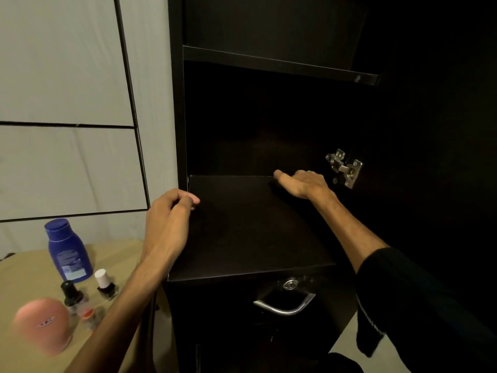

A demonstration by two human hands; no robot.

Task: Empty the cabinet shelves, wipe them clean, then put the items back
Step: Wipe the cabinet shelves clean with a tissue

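The dark cabinet stands open, and its lower shelf (pixel 242 238) and upper shelf (pixel 279 64) are bare. My right hand (pixel 304 184) lies flat at the back right of the lower shelf, thumb out to the left, fingertips lost in the dark. My left hand (pixel 169 219) hovers at the shelf's front left corner beside the cabinet's side panel (pixel 178 130), fingers curled in with nothing visible in them. On the beige table (pixel 24 275) to the left stand a blue lotion bottle (pixel 68 251), a white-capped nail polish (pixel 103 284) and a dark dropper bottle (pixel 71 292).
A blurred pink container (pixel 43 324) and a small orange-capped bottle (pixel 87 316) sit at the table's near edge. Below the shelf is a drawer with a lock (pixel 290 284) and a chrome handle (pixel 285 305). A metal hinge (pixel 344 166) sticks out on the right wall.
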